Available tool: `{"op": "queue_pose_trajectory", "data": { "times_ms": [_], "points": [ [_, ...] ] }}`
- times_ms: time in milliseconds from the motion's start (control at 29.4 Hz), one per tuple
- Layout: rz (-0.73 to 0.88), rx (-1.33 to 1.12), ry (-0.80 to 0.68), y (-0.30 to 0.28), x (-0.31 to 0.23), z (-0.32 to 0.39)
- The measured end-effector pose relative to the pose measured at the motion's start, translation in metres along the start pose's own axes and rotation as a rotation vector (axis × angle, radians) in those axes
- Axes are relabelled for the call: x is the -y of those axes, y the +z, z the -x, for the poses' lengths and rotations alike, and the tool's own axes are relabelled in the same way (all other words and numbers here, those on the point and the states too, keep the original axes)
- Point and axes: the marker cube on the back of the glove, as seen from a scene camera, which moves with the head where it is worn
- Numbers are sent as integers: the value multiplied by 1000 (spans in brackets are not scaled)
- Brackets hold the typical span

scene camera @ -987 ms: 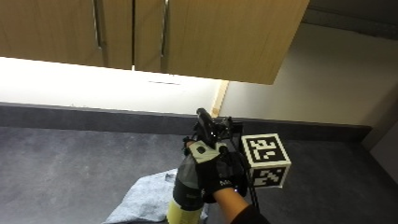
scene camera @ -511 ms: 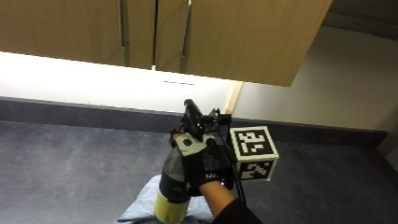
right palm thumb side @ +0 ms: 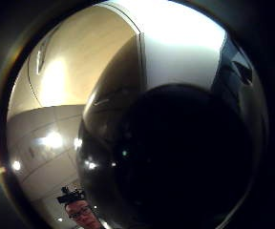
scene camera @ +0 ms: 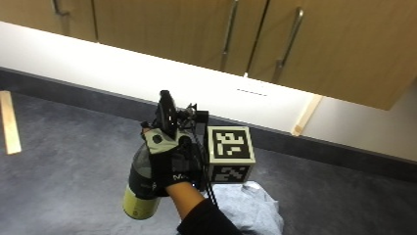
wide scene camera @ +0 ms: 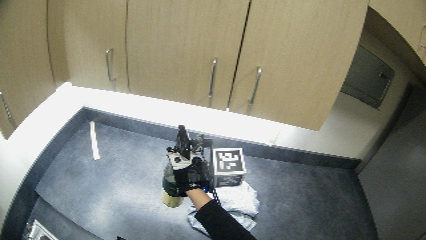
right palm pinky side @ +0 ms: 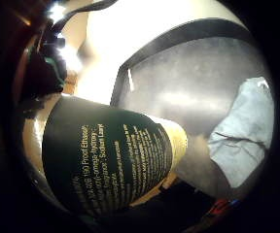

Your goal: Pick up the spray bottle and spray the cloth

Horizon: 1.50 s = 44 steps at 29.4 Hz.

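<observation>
Black-gloved, my right hand (scene camera: 171, 169) is wrapped around the dark-labelled spray bottle with the pale yellow base (scene camera: 141, 191), holding it tilted in the air above the grey speckled countertop (scene camera: 72, 161). Relative to the bottle, the crumpled light blue cloth (scene camera: 251, 208) lies on the counter just beside and below it. A pale wooden strip (scene camera: 9, 122) lies well apart from the bottle, under the wooden wall cabinets (scene camera: 196, 29).
</observation>
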Motion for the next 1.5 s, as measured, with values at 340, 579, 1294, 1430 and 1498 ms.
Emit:
{"op": "queue_pose_trajectory", "data": {
  "times_ms": [340, 579, 1294, 1430, 1498],
  "points": [
    [-42, -45, -44, -4, 5, -18],
    [-110, -74, -116, -22, -8, -69],
    [-223, -164, -19, -46, -28, -128],
    [-230, -176, -5, -48, -23, -133],
    [-229, -182, -2, -49, -23, -133]
  ]
}}
